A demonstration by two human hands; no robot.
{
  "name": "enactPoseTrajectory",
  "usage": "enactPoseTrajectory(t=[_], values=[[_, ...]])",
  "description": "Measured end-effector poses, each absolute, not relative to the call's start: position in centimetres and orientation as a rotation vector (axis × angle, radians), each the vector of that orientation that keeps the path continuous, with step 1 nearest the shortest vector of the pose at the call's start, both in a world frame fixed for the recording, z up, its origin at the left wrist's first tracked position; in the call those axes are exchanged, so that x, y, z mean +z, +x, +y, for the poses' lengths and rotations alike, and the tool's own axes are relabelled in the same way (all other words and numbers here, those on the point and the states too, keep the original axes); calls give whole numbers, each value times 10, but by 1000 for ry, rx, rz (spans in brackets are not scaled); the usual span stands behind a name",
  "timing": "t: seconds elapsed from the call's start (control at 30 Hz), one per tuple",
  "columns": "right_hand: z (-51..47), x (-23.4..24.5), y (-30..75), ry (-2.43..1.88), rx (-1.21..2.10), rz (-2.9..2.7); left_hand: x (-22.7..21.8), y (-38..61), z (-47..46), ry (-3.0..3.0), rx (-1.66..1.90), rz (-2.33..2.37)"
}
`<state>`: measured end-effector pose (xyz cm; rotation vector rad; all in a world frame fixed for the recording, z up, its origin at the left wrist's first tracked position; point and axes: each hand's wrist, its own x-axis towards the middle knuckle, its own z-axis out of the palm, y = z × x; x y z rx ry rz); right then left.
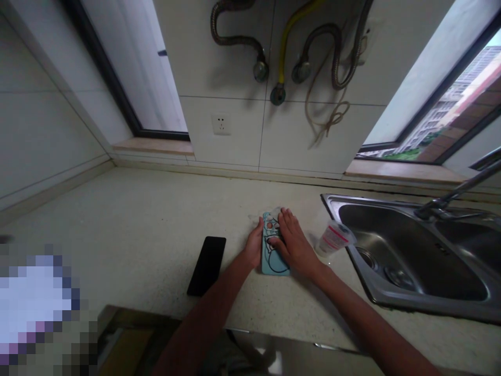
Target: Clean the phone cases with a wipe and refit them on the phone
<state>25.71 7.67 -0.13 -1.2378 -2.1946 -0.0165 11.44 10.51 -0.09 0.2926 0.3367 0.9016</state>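
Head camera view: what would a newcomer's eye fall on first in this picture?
The eye goes first to the left hand and right hand, both resting on a light-blue phone case near the middle of the speckled counter. A black smartphone lies to the left of them, and a stainless steel sink is set to the right. Above, a yellow hose stands out on the tiled wall.
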Motion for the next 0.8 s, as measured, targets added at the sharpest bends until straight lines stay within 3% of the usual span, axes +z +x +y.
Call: enactPoseTrajectory(t=[0.4, 0.8], values=[[62, -4, 234, -1179, 46, -2268, -22, 121, 105, 343, 859, 376], [49, -2, 225, -1001, 29, -2474, -4, 108, 105, 308, 911, 469]])
